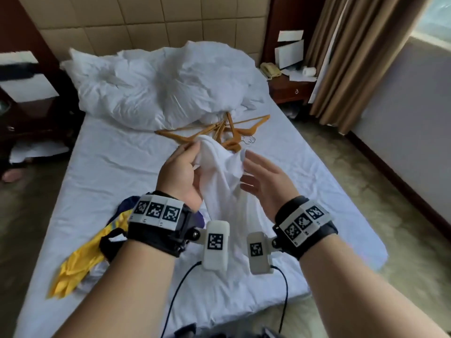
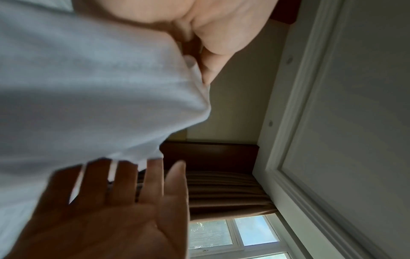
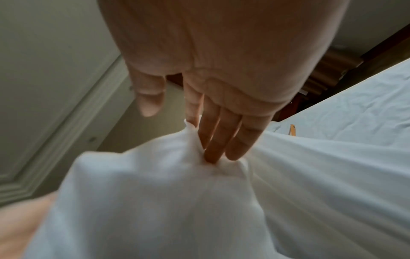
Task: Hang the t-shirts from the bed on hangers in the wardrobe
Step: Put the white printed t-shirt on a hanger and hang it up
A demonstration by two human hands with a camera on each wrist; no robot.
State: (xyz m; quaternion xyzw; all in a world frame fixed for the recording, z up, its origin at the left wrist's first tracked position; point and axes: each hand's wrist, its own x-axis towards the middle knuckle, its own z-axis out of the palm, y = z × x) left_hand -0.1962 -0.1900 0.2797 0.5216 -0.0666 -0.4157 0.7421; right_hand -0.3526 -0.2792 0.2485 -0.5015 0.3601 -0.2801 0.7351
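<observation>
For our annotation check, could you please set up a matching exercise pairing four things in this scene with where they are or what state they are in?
Things:
1. white t-shirt
2. wooden hangers
3. yellow garment
4. right hand

Places or states:
A. piled on the bed below the heaped duvet
B. fingers straight, touching the cloth
C. gripped by the left hand
D. lying on the near left part of the bed

Pairs: 1-C, 2-A, 3-D, 4-B

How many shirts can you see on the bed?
3, perhaps more. A white shirt is held up by the left hand. A yellow shirt and a purple shirt lie bunched by the left wrist; others may hide beneath.
</observation>
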